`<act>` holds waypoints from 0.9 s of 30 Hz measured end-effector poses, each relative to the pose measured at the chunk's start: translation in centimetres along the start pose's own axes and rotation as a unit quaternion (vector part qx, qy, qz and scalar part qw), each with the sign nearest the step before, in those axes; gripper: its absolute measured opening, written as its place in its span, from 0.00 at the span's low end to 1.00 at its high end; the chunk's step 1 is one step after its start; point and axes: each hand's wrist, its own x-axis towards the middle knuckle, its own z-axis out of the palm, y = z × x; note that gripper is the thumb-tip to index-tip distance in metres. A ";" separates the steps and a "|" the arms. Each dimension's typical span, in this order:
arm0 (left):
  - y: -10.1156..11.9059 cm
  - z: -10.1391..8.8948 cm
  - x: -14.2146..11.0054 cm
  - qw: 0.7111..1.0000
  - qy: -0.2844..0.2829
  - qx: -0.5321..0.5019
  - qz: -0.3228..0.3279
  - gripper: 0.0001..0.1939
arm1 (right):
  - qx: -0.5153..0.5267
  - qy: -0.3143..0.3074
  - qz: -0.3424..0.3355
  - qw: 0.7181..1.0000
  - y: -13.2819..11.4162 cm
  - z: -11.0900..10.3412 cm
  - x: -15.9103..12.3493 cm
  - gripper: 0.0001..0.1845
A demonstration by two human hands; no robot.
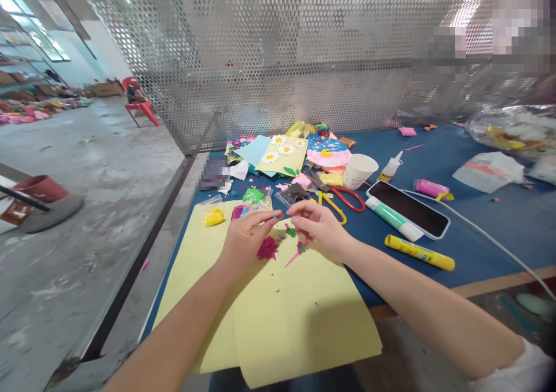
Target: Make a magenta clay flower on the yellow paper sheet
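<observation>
My left hand is above the yellow paper, thumb and forefinger pinched on a tiny blue bit of clay. My right hand faces it closely, its thumb and forefinger drawn together; what they hold, if anything, is too small to make out. Below the left fingers lies a spiky magenta clay flower. A small green clay piece shows between the hands. Under my right fingers is a thin pink pointed stick; whether those fingers touch it I cannot tell.
Behind the hands are bags of yellow clay and green clay, a daisy card and a paper cup. To the right lie red-handled scissors, a phone, a glue stick and a yellow tube. Perforated metal mesh stands behind.
</observation>
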 end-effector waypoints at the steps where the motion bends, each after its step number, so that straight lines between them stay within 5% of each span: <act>1: 0.0 0.0 0.0 1.000 -0.004 -0.003 -0.003 0.08 | -0.016 -0.004 -0.011 1.000 0.0 0.0 -0.1 0.11; 8: -0.3 0.0 0.0 0.999 -0.035 0.020 0.014 0.13 | -0.251 -0.033 -0.142 0.957 0.3 0.0 -0.5 0.11; 12: -0.6 0.1 0.0 0.995 -0.074 0.044 0.054 0.16 | -0.305 0.000 -0.206 0.930 0.6 0.1 -0.5 0.11; 19: -0.6 -0.5 0.4 0.987 -0.097 0.097 0.089 0.20 | -0.322 -0.015 -0.189 0.927 0.8 0.6 -0.4 0.05; 24: -1.0 -1.5 0.7 0.989 0.035 0.144 0.023 0.21 | -0.446 -0.024 -0.131 0.885 0.7 0.5 -0.6 0.05; 27: -1.7 -1.8 0.9 0.978 0.070 0.193 0.039 0.21 | -0.475 -0.028 -0.142 0.868 0.7 0.5 -0.7 0.04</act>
